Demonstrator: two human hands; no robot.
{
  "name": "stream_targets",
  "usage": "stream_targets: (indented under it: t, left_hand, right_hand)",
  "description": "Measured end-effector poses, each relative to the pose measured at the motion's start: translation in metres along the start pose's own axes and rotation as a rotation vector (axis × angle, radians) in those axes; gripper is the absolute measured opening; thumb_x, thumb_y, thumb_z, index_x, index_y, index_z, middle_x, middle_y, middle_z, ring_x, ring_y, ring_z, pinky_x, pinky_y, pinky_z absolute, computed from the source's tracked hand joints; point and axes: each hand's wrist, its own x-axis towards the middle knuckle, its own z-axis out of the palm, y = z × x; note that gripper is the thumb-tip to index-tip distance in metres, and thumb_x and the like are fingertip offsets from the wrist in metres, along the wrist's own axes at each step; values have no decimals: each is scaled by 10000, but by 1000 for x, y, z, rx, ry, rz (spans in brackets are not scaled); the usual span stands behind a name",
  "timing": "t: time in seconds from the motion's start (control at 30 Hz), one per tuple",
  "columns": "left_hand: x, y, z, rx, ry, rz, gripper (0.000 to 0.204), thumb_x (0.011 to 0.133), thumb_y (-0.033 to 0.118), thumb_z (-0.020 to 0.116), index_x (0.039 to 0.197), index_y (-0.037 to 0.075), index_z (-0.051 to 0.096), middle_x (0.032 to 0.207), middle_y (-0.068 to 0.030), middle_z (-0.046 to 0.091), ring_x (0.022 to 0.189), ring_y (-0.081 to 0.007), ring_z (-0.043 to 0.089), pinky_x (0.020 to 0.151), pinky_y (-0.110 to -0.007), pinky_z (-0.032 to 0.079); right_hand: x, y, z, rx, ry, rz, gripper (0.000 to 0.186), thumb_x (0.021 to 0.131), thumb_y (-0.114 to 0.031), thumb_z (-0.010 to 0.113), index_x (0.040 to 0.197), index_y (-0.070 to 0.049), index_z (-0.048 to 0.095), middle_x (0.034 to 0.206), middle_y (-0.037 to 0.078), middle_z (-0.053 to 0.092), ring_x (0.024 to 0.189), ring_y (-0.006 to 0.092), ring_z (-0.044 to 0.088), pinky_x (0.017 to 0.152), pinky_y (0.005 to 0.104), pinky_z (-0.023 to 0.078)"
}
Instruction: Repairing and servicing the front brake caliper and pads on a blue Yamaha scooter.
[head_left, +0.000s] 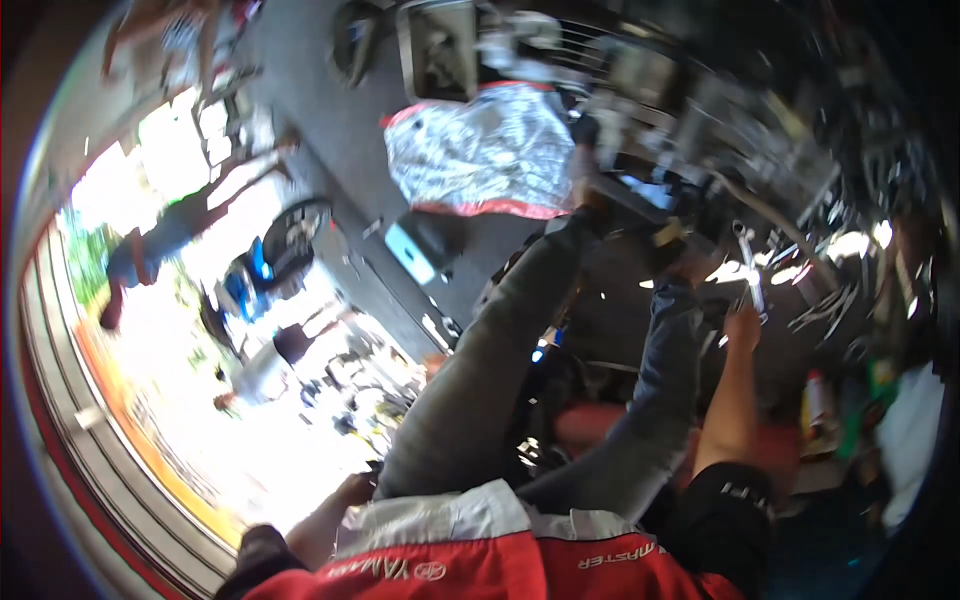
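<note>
My right arm reaches forward past my right knee. At its end is my right hand (742,326), at the lower end of a shiny wrench (752,268); blur hides whether the fingers grip it. More wrenches and metal tools (838,304) lie scattered to the right. My left hand (352,492) is low beside my left thigh, dark and partly covered by my leg, so its fingers cannot be made out.
A silvery sheet with red edging (480,150) lies on the dark floor ahead, near a metal tray (440,50). A light-blue box (409,252) is left of my leg. Cluttered parts fill the far right. People and a blue motorcycle (255,275) are at the bright opening on the left.
</note>
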Motion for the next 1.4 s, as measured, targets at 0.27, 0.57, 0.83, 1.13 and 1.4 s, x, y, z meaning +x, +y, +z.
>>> stream_targets:
  t: [0.27,0.57,0.83,1.13,1.4]
  left_hand:
    - [-70,121,63,-613,679,-225,458,946,445,632,1266,122,693,1203,-211,699,1104,-404,674,962,-471,530]
    - [22,78,1,-1085,853,256,609,918,521,690,1298,45,663,1220,-214,710,1145,-343,686,969,-434,533]
    - [16,0,0,-1803,1286,192,525,938,419,707,1249,0,652,1054,-203,742,930,-253,729,809,-386,569]
    - [101,-6,100,-2022,1195,189,537,964,384,657,1351,15,609,1146,-229,720,1079,-367,689,927,-479,531]
    - [62,-312,-140,-2043,1395,-189,585,1006,443,586,1409,20,573,1296,-238,632,1267,-333,566,1102,-424,396]
  right_hand:
    - [-175,-25,-132,-827,-583,-789,337,837,-247,655,1102,-80,778,1259,176,705,1214,345,654,1090,458,468]
    - [-255,-269,-471,-167,203,-705,187,881,-107,601,1027,-12,672,864,203,725,773,359,723,687,460,551]
    - [-343,-693,-521,141,40,-1012,202,850,-16,622,1049,13,639,820,149,703,736,235,686,659,403,536]
    - [-505,-994,-401,-424,-41,-1326,293,776,-76,714,1058,3,693,926,193,738,873,328,713,790,438,542]
    - [-606,-1192,-342,-842,178,-974,533,881,-160,676,1371,25,573,1320,269,640,1238,372,635,1038,467,512]
